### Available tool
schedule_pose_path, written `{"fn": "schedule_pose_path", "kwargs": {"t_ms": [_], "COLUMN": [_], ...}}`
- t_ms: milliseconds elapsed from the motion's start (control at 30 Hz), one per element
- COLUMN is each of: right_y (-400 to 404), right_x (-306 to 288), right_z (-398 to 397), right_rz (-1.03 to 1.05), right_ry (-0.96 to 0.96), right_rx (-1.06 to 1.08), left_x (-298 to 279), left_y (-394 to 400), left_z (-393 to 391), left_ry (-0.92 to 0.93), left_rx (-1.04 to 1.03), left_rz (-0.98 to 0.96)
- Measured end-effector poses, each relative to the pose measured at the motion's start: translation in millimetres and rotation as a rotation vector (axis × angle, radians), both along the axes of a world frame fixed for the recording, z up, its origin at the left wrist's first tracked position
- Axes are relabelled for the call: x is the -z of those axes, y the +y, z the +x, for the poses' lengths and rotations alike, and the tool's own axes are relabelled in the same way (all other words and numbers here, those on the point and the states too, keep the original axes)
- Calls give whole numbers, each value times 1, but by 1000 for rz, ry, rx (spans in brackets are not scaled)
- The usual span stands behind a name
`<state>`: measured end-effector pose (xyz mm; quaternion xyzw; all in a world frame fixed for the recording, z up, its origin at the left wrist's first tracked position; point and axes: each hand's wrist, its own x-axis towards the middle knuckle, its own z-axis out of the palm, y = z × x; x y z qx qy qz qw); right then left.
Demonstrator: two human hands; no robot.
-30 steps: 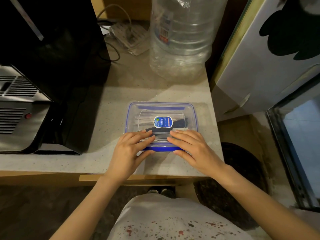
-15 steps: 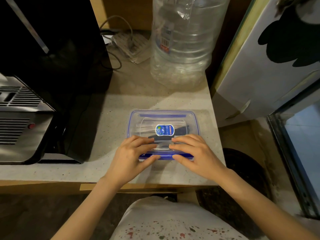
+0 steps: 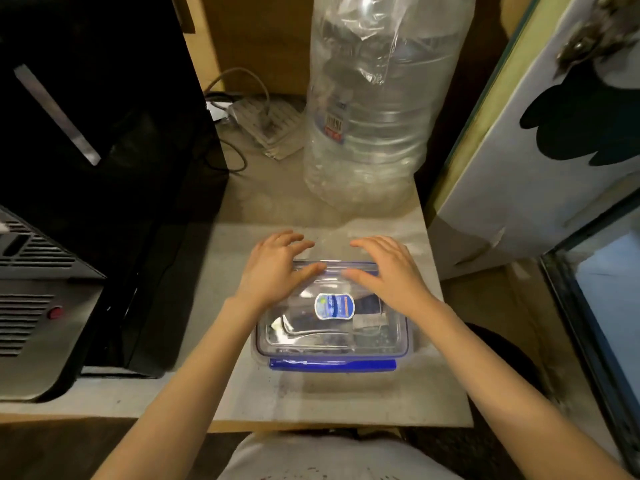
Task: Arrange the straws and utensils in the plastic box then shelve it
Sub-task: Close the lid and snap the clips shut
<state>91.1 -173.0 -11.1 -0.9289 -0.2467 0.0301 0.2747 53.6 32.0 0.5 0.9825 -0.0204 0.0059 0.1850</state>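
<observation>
At your far left stands a black and silver appliance (image 3: 69, 237), with a cable (image 3: 239, 98) behind it. Your left hand (image 3: 273, 271) lies flat, fingers spread, on the far edge of the clear plastic box (image 3: 332, 323) resting on the speckled counter (image 3: 311, 393); its blue clip (image 3: 332, 364) faces you. Just beyond stands a big crinkled water bottle (image 3: 374, 116). Your right hand (image 3: 384, 271) lies likewise, gripping nothing.

Both hands have shifted from the near edge of the plastic box (image 3: 332, 327) to its far edge: left hand (image 3: 273, 268), right hand (image 3: 388, 271), fingers spread.
</observation>
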Motion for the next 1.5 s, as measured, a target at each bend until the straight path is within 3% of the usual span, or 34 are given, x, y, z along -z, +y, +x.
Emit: {"fn": "schedule_pose_path", "kwargs": {"t_ms": [167,300,433,567,667,833,1100,1367,1500], "right_y": [2,2,1,2,3,2,3,1,-11], "right_x": [0,1,2,3,3,-1,-3,-8,-8], "right_z": [15,18,16,16,13,10,7,2,-2], "right_rz": [-135,-154,-88,-37,-9,132,170,66,32], "right_ry": [268,326,297,194,179,262,243,137,104], "right_rx": [-17,-18,-5,-33,-38,-13,47,113,254], "left_x": [9,10,10,10,10,7,8,5,6], "left_y": [11,11,10,9,9,7,7,6,11], "left_z": [10,14,12,6,3,3,4,-4,-22], "left_ry": [290,360,309,93,30,38,0,-45,0], "left_rx": [-106,-151,-156,-118,-112,-117,-113,-38,37], "left_rz": [-184,-290,-345,-350,-342,-394,-394,-96,-283]}}
